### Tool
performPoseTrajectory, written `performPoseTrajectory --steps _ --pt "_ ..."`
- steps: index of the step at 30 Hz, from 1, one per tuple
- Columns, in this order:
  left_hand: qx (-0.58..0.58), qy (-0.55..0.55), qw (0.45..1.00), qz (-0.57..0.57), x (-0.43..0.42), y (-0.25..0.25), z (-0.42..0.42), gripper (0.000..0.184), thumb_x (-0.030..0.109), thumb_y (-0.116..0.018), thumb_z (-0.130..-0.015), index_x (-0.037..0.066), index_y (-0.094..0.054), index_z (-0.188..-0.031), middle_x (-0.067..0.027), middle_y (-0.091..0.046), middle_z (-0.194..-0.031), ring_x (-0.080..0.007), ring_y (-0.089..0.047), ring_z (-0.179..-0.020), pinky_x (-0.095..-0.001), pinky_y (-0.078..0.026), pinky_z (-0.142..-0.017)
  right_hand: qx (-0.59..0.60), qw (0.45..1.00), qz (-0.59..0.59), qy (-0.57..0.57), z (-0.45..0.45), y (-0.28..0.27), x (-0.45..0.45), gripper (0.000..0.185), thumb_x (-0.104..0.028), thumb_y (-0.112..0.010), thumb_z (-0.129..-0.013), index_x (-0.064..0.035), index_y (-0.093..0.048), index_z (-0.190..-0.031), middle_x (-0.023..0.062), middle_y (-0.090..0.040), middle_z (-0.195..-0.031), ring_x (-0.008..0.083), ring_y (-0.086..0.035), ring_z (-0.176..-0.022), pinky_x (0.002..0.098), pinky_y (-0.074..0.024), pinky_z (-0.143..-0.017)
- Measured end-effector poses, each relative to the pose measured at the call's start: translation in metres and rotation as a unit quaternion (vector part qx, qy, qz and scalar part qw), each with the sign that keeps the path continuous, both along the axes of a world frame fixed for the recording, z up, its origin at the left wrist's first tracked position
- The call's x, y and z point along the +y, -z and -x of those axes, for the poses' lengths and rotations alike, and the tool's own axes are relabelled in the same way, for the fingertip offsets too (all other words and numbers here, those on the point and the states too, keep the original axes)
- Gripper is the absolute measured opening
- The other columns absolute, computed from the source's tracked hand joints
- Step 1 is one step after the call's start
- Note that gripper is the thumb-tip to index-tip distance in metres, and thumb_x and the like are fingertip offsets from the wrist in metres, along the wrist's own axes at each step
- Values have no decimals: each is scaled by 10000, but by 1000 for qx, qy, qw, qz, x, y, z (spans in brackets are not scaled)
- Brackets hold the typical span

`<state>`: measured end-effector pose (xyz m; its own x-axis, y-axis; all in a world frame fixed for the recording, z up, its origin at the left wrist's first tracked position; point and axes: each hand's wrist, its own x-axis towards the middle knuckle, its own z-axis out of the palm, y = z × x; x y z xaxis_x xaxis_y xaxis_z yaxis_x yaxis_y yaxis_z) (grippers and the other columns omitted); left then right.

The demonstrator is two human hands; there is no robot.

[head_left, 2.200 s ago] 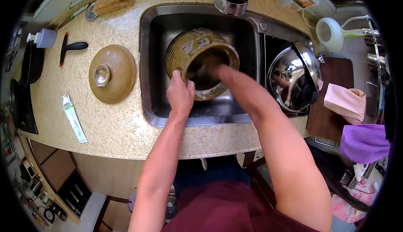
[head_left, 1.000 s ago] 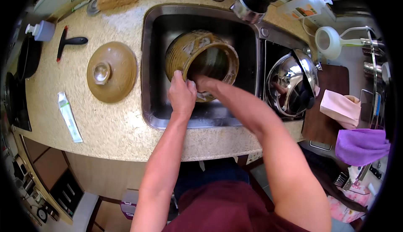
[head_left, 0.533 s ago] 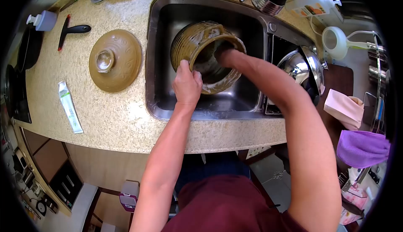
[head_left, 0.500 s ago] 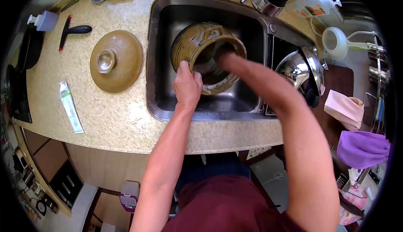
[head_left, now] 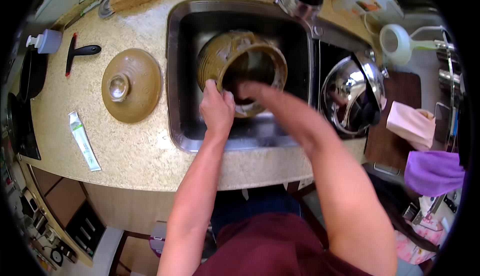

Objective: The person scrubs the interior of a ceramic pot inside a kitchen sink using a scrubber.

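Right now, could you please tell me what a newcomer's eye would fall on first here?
Probably the large brown pot, tilted in the sink, with the left hand gripping its rim and the blurred right hand at its open mouth. Next might come the round brown lid on the counter left of the sink, then the shiny metal dome to the sink's right.

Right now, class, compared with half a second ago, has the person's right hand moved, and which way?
Yes: judged against the sink, the right hand has shifted leftward and nearer the person, at the mouth of the jar.
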<state>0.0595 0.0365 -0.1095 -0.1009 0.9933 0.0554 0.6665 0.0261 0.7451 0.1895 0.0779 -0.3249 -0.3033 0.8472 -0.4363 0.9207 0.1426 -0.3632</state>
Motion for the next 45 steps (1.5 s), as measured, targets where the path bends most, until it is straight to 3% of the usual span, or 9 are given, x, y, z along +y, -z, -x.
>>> performPoseTrajectory --steps 5,9,11,15,21,29,33,38,45 --pt "5 23 1000 -9 -8 -2 5 272 70 -616 -797 23 -472 -1024 -246 -620 -895 -473 -603 -793 -528 -480 -680 -116 973 198 11 -27 -119 43 406 -273 -556 -896 -74 -649 -1238 151 -588 -1333 280 -567 -1222 381 -439 -1024" --pt "6 0 1000 -8 -5 0 2 292 56 -634 -783 10 -478 -1026 -259 -608 -874 -483 -593 -800 -508 -481 -698 165 955 195 149 19 -67 7 342 -198 -560 -892 -62 -684 -1179 154 -684 -1172 297 -659 -1071 400 -507 -922" --pt "-6 4 1000 -8 -4 0 2 273 67 -623 -790 23 -474 -1014 -250 -617 -886 -472 -596 -819 -520 -476 -695 -115 970 76 -200 -28 -55 23 337 -168 -558 -885 -49 -682 -1175 156 -684 -1175 283 -662 -1067 389 -516 -899" --pt "-6 9 1000 -24 -5 -1 2 268 67 -623 -794 22 -473 -1012 -247 -614 -872 -472 -593 -808 -522 -473 -692 30 999 -6 -12 -22 66 -7 312 -224 -552 -902 -70 -709 -1124 163 -678 -1175 293 -644 -1084 385 -503 -924" --pt "7 3 1000 -15 -5 -1 1 263 74 -626 -803 22 -469 -1007 -241 -612 -862 -467 -594 -799 -523 -473 -690 -133 908 255 -306 -23 -128 34 466 -365 -501 -944 -100 -596 -1316 155 -632 -1273 316 -606 -1144 403 -472 -989" --pt "13 12 1000 -14 -6 -2 2 253 75 -617 -804 31 -472 -1007 -237 -619 -880 -461 -605 -801 -521 -482 -683 -44 949 260 -175 6 -191 24 385 -207 -548 -883 -79 -661 -1228 165 -633 -1267 307 -597 -1181 386 -476 -983" --pt "11 17 1000 -20 -7 4 4 314 69 -637 -793 14 -475 -1056 -245 -609 -875 -454 -605 -806 -512 -480 -705 -153 935 98 -303 -55 -56 21 327 -201 -537 -882 -74 -710 -1129 148 -676 -1186 275 -632 -1132 350 -496 -953" --pt "3 11 1000 13 -5 -1 4 320 76 -637 -799 24 -474 -1070 -238 -614 -890 -457 -607 -832 -508 -485 -708 73 981 182 10 9 -168 1 383 -270 -487 -933 -81 -675 -1209 193 -624 -1274 342 -579 -1194 406 -441 -1030" --pt "11 20 1000 21 -3 -2 6 322 83 -641 -805 28 -485 -1081 -242 -621 -924 -460 -606 -844 -508 -487 -722 -124 987 -18 -99 -16 -56 4 359 -268 -573 -885 -83 -700 -1165 167 -651 -1230 343 -618 -1138 391 -488 -974"
